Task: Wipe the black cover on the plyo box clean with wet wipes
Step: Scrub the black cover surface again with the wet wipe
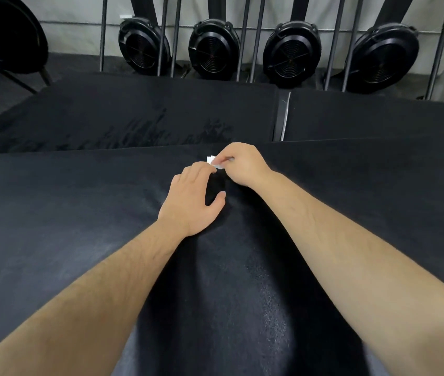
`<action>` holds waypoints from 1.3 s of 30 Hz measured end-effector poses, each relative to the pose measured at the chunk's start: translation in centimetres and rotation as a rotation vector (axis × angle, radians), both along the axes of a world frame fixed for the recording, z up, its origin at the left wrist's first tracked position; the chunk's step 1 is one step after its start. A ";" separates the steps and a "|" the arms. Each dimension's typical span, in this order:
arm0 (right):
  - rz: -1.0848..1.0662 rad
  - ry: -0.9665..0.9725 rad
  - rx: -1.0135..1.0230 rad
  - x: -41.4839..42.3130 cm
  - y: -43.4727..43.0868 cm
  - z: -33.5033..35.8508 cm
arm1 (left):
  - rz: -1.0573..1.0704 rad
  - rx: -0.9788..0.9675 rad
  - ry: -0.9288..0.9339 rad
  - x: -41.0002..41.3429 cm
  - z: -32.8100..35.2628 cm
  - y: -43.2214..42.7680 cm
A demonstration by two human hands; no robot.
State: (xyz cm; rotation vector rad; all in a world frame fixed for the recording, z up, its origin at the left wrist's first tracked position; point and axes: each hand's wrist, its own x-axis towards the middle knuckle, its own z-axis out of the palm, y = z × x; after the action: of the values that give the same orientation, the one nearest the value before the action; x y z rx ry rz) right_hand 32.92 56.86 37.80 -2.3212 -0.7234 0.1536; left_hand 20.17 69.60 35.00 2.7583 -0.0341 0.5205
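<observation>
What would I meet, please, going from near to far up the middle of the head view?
Near black cover → left hand → white wipe pinched by the right hand → streaked far cover → row of fan wheels → pale wall.

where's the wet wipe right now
Head view, just above centre: the wet wipe is pinched in the right hand, the left hand touching it, near the far edge of the black cover.

We are leaning over the black cover (66, 213). A small white wipe (213, 162) is lying on it near its far edge, our left fingers (202, 169) pressing it down and our right fingers (225, 158) pinching it.
</observation>
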 end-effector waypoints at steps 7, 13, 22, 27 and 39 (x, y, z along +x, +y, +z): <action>0.086 -0.107 0.122 -9.2 -3.9 -2.0 | -0.037 -0.015 0.006 -0.4 0.2 -0.3; -0.059 -0.056 0.051 -2.5 -1.7 -0.5 | -0.052 -0.031 0.025 -0.3 0.5 -0.1; 0.116 -0.060 0.077 -10.4 -6.9 -1.2 | -0.067 -0.065 0.002 -0.2 0.3 0.1; -0.061 -0.028 0.037 -4.6 -5.3 -0.5 | -0.056 -0.024 0.016 -0.2 0.3 -0.1; -0.074 -0.002 0.077 -10.0 -7.2 -1.3 | 0.060 0.224 -0.103 -0.3 0.2 -0.6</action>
State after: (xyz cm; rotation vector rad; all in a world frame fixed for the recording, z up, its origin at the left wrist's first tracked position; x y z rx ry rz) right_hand 22.90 49.65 36.55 -2.2712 -0.6328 0.0893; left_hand 19.86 68.99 35.18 2.9552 -0.0358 0.7145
